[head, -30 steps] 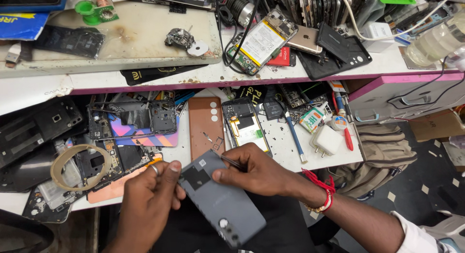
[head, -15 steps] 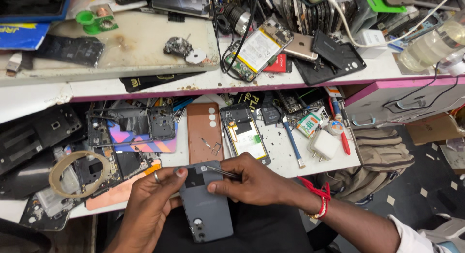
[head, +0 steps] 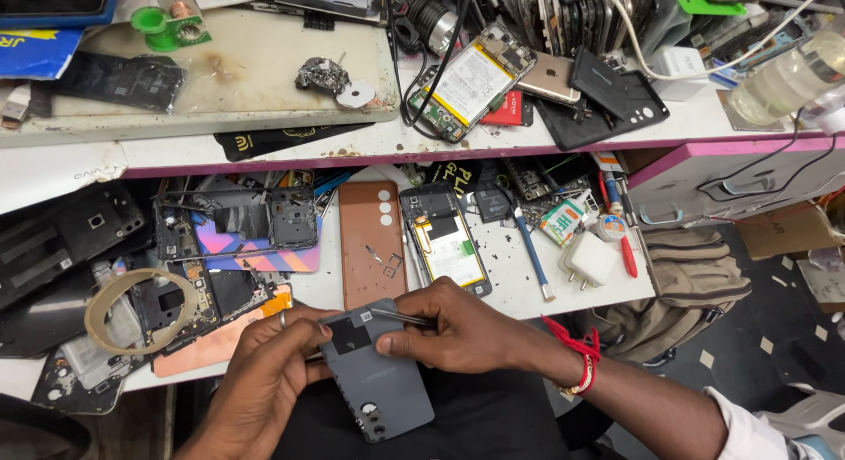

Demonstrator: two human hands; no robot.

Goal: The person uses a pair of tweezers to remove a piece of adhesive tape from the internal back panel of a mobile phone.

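Observation:
A grey phone (head: 380, 381) lies back side up over my lap, its camera end toward me. My left hand (head: 264, 381) grips its left edge. My right hand (head: 458, 332) pinches thin metal tweezers (head: 400, 316), whose tips rest at the phone's upper edge beside a dark square patch. A red thread circles my right wrist.
On the white shelf in front lie a brown phone back cover (head: 371, 242), an opened phone with its battery showing (head: 444, 240), a blue-handled tool (head: 532, 253), a white charger (head: 590, 259), a tape roll (head: 139, 309) and several phone frames. The upper shelf holds more phone parts and cables.
The grey phone has turned from a slant to nearly upright in my hands, and the tweezers have settled at its upper edge. The view has also shifted a little.

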